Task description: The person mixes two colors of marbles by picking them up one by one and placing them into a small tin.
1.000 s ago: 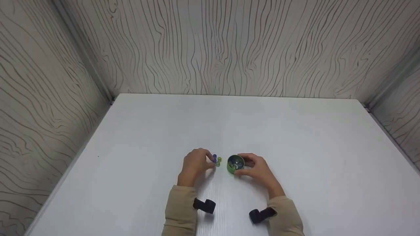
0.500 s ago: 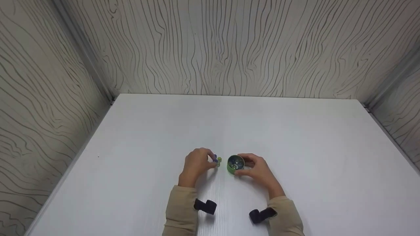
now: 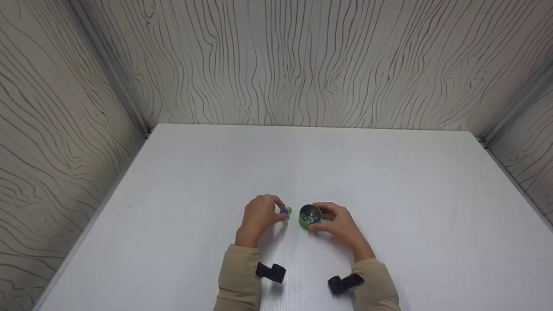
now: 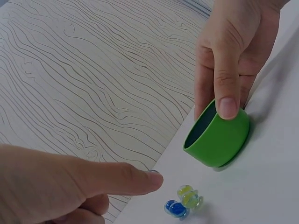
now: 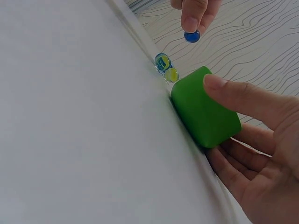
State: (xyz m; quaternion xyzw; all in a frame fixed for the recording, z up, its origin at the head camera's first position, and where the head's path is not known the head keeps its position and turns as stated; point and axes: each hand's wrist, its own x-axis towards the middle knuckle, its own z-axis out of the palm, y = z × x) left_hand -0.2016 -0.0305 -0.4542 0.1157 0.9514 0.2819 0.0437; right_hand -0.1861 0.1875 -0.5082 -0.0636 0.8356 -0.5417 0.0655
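Observation:
My left hand pinches a blue marble between thumb and fingertips, just above the table in the right wrist view. Below it a small cluster lies on the table: a blue marble touching yellow-green marbles. My right hand grips a round green cup, thumb on the near side and fingers round the far side. The cup stands on the table right of the cluster, its mouth facing up in the head view. Several glass marbles lie inside its dark interior.
The white table spreads around both hands. Wood-patterned panels rise at the back and both sides. A black wrist mount sticks out from the left sleeve, another mount from the right one.
My left hand has shifted slightly to the right; its thumb and fingers have come together on a blue marble. The right hand and the green cup have stayed in place.

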